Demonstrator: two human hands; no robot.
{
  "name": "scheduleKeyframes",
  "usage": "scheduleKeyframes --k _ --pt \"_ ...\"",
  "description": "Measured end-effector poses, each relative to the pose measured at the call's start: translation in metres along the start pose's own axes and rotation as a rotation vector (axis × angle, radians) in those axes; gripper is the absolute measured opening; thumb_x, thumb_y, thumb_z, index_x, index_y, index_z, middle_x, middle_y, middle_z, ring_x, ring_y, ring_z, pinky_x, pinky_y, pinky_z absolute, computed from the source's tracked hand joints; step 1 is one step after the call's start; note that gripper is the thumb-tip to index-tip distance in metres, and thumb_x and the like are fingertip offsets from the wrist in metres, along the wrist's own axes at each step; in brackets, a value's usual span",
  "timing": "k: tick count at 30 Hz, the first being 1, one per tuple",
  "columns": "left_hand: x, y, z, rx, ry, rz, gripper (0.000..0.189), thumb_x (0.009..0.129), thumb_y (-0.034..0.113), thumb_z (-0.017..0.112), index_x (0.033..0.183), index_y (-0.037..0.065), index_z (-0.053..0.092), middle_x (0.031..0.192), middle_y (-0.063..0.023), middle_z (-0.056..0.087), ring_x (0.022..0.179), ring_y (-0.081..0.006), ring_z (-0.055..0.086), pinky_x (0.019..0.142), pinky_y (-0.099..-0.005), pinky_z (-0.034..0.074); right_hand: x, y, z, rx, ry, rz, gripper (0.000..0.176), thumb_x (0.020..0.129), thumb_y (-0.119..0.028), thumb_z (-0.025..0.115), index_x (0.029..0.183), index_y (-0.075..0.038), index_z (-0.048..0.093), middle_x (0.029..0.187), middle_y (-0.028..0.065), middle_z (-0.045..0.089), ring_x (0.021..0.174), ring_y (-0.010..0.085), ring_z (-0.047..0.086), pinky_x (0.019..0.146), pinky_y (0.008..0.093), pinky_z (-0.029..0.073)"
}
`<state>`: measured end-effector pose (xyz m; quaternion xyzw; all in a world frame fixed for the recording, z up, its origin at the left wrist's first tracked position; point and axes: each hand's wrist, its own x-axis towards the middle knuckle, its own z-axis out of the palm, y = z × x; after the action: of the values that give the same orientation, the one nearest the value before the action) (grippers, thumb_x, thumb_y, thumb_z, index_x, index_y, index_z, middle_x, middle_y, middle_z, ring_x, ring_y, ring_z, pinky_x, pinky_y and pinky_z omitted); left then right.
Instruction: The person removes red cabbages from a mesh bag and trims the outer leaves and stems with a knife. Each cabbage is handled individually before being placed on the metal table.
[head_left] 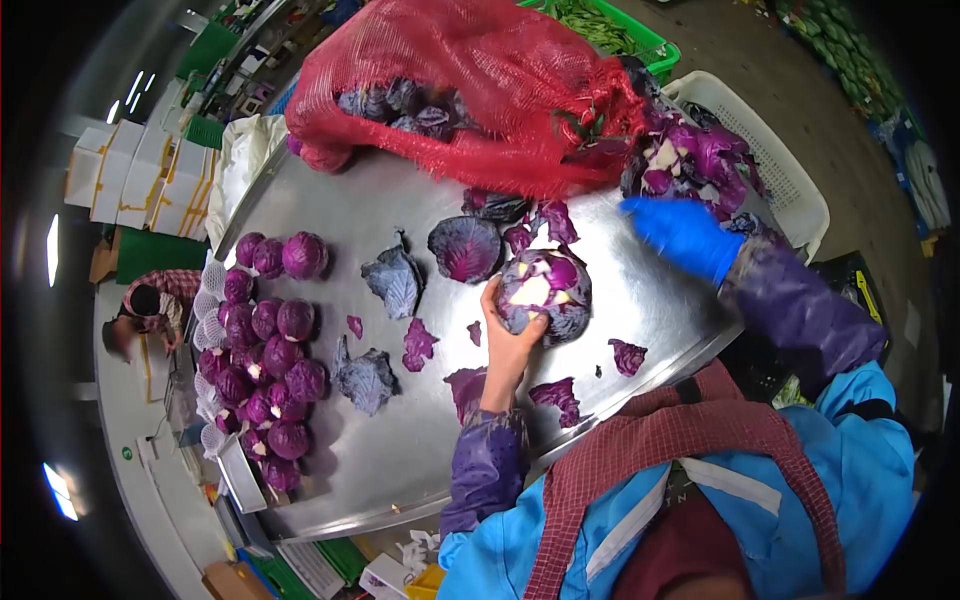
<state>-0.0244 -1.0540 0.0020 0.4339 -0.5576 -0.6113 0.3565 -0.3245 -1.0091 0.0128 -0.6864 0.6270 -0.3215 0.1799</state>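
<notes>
My bare left hand [512,345] grips a red cabbage [545,293] from its lower left side, over the metal table [400,450]. Pale cut parts show on the cabbage's upper face. To the right, my right hand [685,238] wears a blue glove and is smeared by motion, its fingers unclear; it lies apart from the cabbage, near a heap of purple leaves and trimmings [700,160]. Loose outer leaves [465,248] lie around the held cabbage.
A red mesh sack [470,90] of cabbages covers the table's far side. Several trimmed cabbages [285,355] are grouped at the left. A white basket [790,190] stands at the right, a green crate [660,58] behind. Another person [165,300] is at the far left.
</notes>
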Motion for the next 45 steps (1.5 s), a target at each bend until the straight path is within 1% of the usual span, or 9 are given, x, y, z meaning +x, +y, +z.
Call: scheduleKeyframes --k 8,12,14,20,25,27,30,36,45 --pt "0.016 0.002 0.025 0.369 -0.052 0.112 0.088 0.06 0.023 0.075 0.128 -0.006 0.028 0.12 -0.0216 0.039 0.113 -0.0308 0.041 0.099 -0.037 0.033 0.018 -0.066 0.034 -0.16 -0.211 -0.112 0.048 0.085 -0.016 0.047 0.131 -0.026 0.04 0.095 0.0098 0.057 0.07 0.0326 0.061 0.065 0.0399 0.051" --pt "0.012 0.01 0.039 0.591 -0.147 0.333 0.088 0.054 0.024 0.077 0.125 -0.002 0.031 0.118 -0.0209 0.039 0.114 -0.0335 0.04 0.099 -0.0412 0.033 0.062 -0.032 0.019 0.0 -0.401 0.248 0.04 0.086 -0.026 0.052 0.122 -0.011 0.047 0.104 0.0164 0.058 0.084 0.0337 0.06 0.074 0.0382 0.049" --pt "0.015 0.005 0.031 0.382 -0.171 0.205 0.088 0.053 0.022 0.078 0.125 0.0 0.032 0.12 -0.0199 0.038 0.117 -0.0326 0.037 0.1 -0.0405 0.031 0.057 0.005 0.055 0.023 -0.064 -0.169 0.039 0.087 -0.031 0.053 0.118 -0.008 0.049 0.101 0.0175 0.06 0.087 0.0337 0.06 0.075 0.0377 0.048" --pt "0.012 0.004 -0.014 0.24 -0.047 0.005 0.09 0.062 0.021 0.075 0.136 0.006 0.026 0.13 -0.0176 0.027 0.12 -0.0315 0.035 0.101 -0.0403 0.032 0.047 -0.049 0.046 0.428 -0.236 0.322 0.028 0.085 -0.025 0.059 0.103 -0.004 0.059 0.086 0.0187 0.063 0.078 0.029 0.064 0.067 0.0362 0.048" --pt "-0.001 -0.005 0.007 0.302 0.127 -0.006 0.101 0.06 0.028 0.08 0.133 -0.008 0.019 0.128 -0.0227 0.03 0.118 -0.0319 0.037 0.101 -0.0379 0.03 0.025 -0.057 0.061 0.223 -0.119 0.042 0.026 0.082 -0.019 0.061 0.103 -0.003 0.061 0.083 0.0185 0.063 0.074 0.031 0.063 0.065 0.0352 0.049" --pt "0.0 -0.006 0.014 0.339 0.159 0.017 0.101 0.06 0.029 0.08 0.133 -0.007 0.02 0.128 -0.0228 0.03 0.119 -0.0321 0.036 0.101 -0.0382 0.03 0.022 -0.038 0.05 0.435 0.08 0.353 0.021 0.082 -0.02 0.058 0.092 -0.003 0.063 0.074 0.0154 0.063 0.068 0.0287 0.064 0.061 0.0375 0.049" --pt "0.002 0.001 0.017 0.503 0.098 0.149 0.1 0.058 0.029 0.08 0.132 -0.006 0.022 0.126 -0.0235 0.031 0.119 -0.0348 0.034 0.101 -0.0392 0.029 0.003 0.04 0.056 -0.216 -0.117 0.29 0.034 0.084 -0.027 0.057 0.112 -0.007 0.057 0.083 0.0158 0.062 0.075 0.0317 0.062 0.064 0.0373 0.049" --pt "0.009 0.012 0.036 0.542 0.087 0.2 0.099 0.057 0.026 0.079 0.131 -0.006 0.023 0.125 -0.0244 0.032 0.118 -0.0351 0.035 0.101 -0.0404 0.03 0.019 -0.06 0.012 -0.033 -0.104 -0.113 0.046 0.09 -0.025 0.046 0.135 -0.023 0.037 0.092 0.0116 0.055 0.072 0.03 0.06 0.064 0.0367 0.049" --pt "0.019 0.008 0.045 0.601 0.053 0.267 0.098 0.056 0.027 0.079 0.129 -0.008 0.024 0.123 -0.0231 0.035 0.116 -0.0323 0.039 0.1 -0.0391 0.033 0.022 -0.076 0.023 -0.287 -0.288 -0.052 0.051 0.085 -0.021 0.049 0.134 -0.03 0.039 0.087 0.0122 0.052 0.063 0.0265 0.058 0.053 0.0371 0.049"
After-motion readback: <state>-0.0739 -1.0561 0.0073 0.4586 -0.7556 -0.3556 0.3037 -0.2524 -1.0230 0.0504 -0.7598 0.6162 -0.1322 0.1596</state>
